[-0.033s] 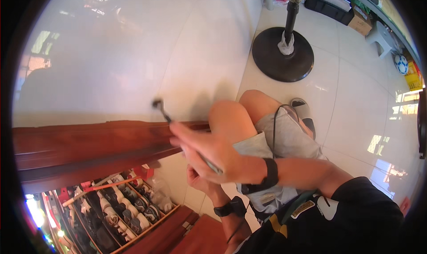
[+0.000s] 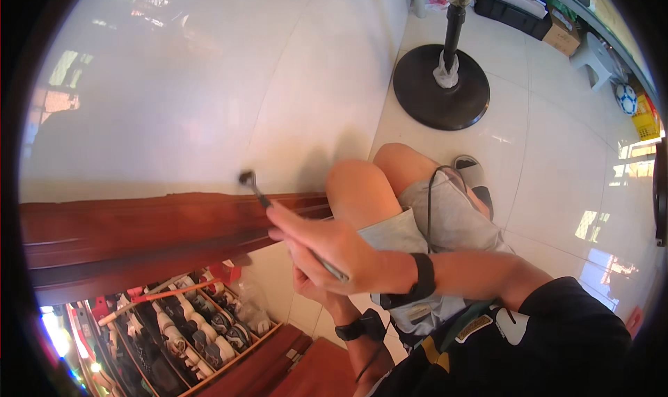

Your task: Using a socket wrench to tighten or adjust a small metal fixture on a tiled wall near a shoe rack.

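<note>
My right hand [image 2: 327, 247] is closed around the handle of a slim hand tool with a dark rounded head [image 2: 248, 179] and a metal neck. Its kind is not clear; it looks somewhat like a ratchet wrench. The grey-green handle end shows below my palm. The head is over the white surface, just beyond the edge of a red-brown wooden panel [image 2: 139, 226]. Partly hidden behind my right hand, my left hand [image 2: 306, 283] has its visible fingers curled; what they hold, if anything, is out of sight.
Beneath the panel, a wooden drawer-like rack [image 2: 268, 331] contains several shoes and an orange stick [image 2: 163, 294]. My bent knees [image 2: 358, 188] are close to the panel. A black round stand base [image 2: 445, 105] rests on the tiled floor. Farther right are a stool [image 2: 597, 59] and a ball [image 2: 626, 99].
The tool's head has dropped slightly toward the wooden panel, and my right hand has shifted down a little. My left hand has moved lower too, its fingers now more covered.
</note>
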The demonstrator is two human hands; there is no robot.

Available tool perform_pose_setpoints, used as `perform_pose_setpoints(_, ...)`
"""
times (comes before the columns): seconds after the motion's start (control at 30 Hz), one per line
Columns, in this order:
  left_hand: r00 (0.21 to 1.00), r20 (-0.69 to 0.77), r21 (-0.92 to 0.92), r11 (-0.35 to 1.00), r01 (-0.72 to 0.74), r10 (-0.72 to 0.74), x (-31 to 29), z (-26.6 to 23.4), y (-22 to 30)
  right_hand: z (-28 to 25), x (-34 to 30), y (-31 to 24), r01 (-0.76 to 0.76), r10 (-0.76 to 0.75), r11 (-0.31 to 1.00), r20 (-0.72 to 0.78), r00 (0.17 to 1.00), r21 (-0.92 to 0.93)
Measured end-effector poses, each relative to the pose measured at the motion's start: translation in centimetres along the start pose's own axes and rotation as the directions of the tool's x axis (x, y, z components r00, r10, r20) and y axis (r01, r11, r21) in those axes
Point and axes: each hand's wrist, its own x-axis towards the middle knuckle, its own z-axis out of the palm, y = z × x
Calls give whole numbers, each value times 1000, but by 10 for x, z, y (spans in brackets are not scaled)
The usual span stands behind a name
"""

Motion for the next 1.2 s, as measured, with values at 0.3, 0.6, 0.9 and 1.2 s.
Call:
perform_pose_setpoints(0.3,987,18,220,962,-160,159,11,-27,-28,-36,23,-16,-179,178,984,-25,984,-24)
perform_pose_setpoints(0.6,985,37,178,969,-172,168,7,-23,-26,-23,21,9,-67,65,998,-104,992,-13)
perform_pose_setpoints(0.9,978,31,198,958,-208,206,9,-19,-30,-6,2,12,-79,72,995,-105,992,-66)
perform_pose_setpoints(1.2,986,9,224,961,-162,164,12,-21,-30,-10,5,16,-116,96,987,-172,981,-115)
